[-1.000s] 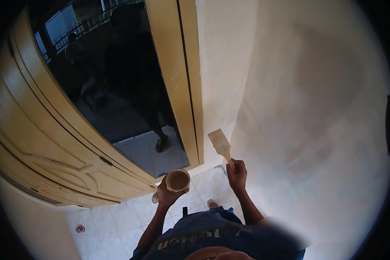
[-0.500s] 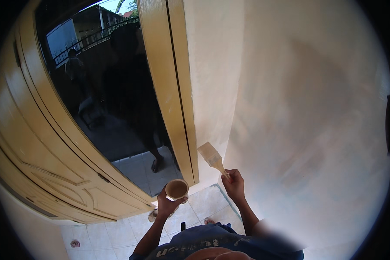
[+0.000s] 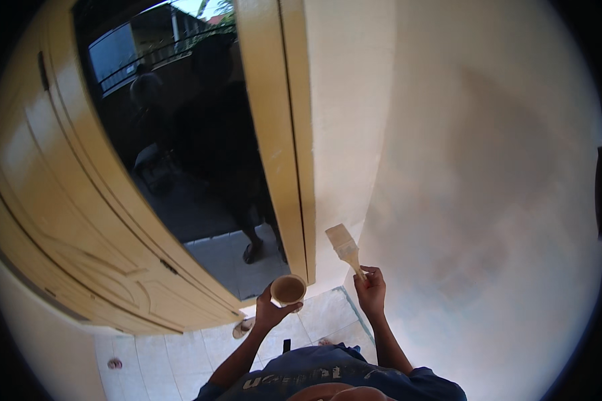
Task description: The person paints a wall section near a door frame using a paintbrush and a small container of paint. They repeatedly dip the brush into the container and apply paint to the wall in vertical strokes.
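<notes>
In my left hand [image 3: 270, 313] is a small round cup [image 3: 288, 290], fingers wrapped around its side; inside it shows a beige-brown colour. My right hand [image 3: 370, 291] grips a flat paintbrush [image 3: 345, 246] by its pale handle, bristles pointing up and to the left. The bristles look coated in light beige. The brush is held in front of the narrow pale wall strip [image 3: 346, 134] beside the door frame, and I cannot tell whether it touches. The cup is lower and to the left of the brush, apart from it.
A yellow-brown wooden door [image 3: 80, 220] and a dark reflective glass panel [image 3: 180, 154] in a matching frame [image 3: 274, 134] stand left. A wide pale wall [image 3: 475, 220] fills the right. On the tiled floor [image 3: 150, 367] lie a sandal [image 3: 243, 327] and a small round object [image 3: 114, 363].
The whole view has shifted, so door and frame sit farther right. Both hands also appear farther right, still holding the cup and the paintbrush. The brush stands slightly more upright.
</notes>
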The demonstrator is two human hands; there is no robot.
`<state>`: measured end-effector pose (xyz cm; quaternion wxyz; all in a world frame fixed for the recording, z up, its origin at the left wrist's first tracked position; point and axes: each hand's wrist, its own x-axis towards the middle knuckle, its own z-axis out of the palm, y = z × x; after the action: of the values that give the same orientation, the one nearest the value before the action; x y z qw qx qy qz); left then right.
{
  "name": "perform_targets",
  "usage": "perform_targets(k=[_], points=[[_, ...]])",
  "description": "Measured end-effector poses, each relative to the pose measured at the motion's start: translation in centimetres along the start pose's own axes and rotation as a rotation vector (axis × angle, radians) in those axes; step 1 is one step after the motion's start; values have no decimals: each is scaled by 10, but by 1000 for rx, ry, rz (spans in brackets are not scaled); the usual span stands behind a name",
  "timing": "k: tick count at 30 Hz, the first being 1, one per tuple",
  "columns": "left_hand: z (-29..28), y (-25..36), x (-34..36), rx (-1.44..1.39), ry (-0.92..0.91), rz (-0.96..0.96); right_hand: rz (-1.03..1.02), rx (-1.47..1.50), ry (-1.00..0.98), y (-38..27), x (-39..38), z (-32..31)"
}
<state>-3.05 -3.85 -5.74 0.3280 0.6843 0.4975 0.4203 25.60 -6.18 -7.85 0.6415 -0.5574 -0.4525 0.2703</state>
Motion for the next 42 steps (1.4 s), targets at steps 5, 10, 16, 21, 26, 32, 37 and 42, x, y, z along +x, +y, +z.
perform_targets(k=[5, 10, 16, 21, 26, 32, 37, 42], points=[[1, -8, -2, 33, 29, -8, 28, 25, -35, -6, 1, 3], [0, -18, -5, 39, 75, -14, -27, 28, -113, -12, 5, 12], [-5, -34, -5, 127, 89, -66, -43, 32, -257, -15, 23, 10], [-22, -14, 4, 144, 184, 6, -80, -259, -635, -137, 77, -3], [-25, 28, 17, 160, 188, 99, -173, -418, -939, -227, 108, 1], [-28, 30, 25, 174, 144, 54, -269, -650, -1102, -250, 133, 42], [-27, 27, 16, 118, 118, 67, -322, -742, -1172, -252, 141, 70], [-22, 24, 9, 108, 87, 57, -327, -928, -1251, -259, 136, 91]])
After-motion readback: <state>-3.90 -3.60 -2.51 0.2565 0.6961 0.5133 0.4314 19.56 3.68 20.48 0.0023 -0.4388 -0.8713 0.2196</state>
